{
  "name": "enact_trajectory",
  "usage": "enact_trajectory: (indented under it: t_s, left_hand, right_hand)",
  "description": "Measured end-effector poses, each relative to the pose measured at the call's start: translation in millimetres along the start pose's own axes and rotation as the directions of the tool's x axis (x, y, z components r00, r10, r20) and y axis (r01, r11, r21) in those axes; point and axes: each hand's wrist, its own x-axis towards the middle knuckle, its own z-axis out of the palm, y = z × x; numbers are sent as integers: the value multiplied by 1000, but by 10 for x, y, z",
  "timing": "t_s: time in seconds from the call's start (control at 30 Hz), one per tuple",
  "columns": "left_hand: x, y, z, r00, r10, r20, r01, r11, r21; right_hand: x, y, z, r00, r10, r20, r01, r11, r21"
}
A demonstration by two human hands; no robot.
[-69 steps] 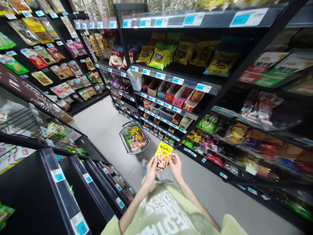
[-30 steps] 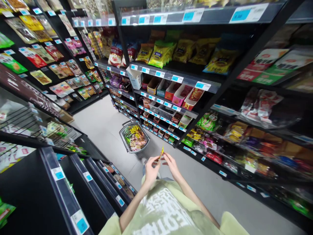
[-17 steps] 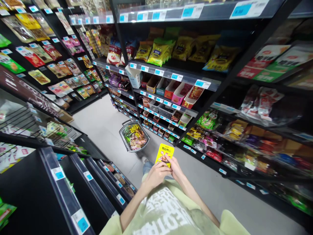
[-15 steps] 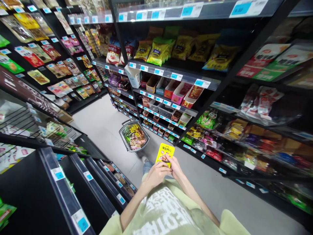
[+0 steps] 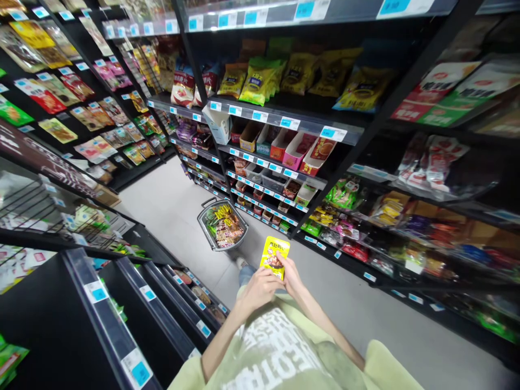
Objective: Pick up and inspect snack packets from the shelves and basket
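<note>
A yellow snack packet (image 5: 272, 253) with black lettering and a food picture is held upright in front of my body. My left hand (image 5: 260, 287) grips its lower left part, the fingers curled over the bottom. On the right edge, my right hand (image 5: 290, 275) pinches the same packet, thumb lying across its front. Beyond the hands, a grey shopping basket (image 5: 214, 246) stands on the floor by my foot, filled with several packaged snacks (image 5: 224, 225).
Ahead and to the right, black shelving (image 5: 280, 116) carries yellow chip bags (image 5: 260, 81) and open boxes (image 5: 298, 150) of small packs. Another shelf unit (image 5: 93, 292) runs close along my left. Grey floor (image 5: 162, 189) lies between them, with hanging packets (image 5: 57, 89) at the far left.
The packet's top tips slightly, so its lettering looks more foreshortened. Both hands keep their hold. The view has shifted slightly, while the basket stays where it was.
</note>
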Motion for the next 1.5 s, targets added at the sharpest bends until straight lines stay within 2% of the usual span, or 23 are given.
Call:
enact_trajectory:
  t_s: [0.2, 0.33, 0.67, 1.5]
  left_hand:
    - [-8, -41, 39, 1000, -4, 14, 4, 1000, 2]
    - [-15, -66, 63, 1000, -3, -17, 2, 1000, -10]
    - [-9, -50, 50, 999, -10, -37, 9, 1000, -21]
    - [-1, -44, 46, 1000, -27, -5, 27, 998, -57]
  right_hand:
    - [1, 1, 14, 1000, 17, -21, -17, 1000, -8]
    - [-1, -1, 22, 1000, 22, -19, -22, 1000, -12]
    - [-30, -46, 71, 997, 25, -78, -20, 998, 66]
    - [60, -7, -39, 991, 68, -113, -51, 988, 148]
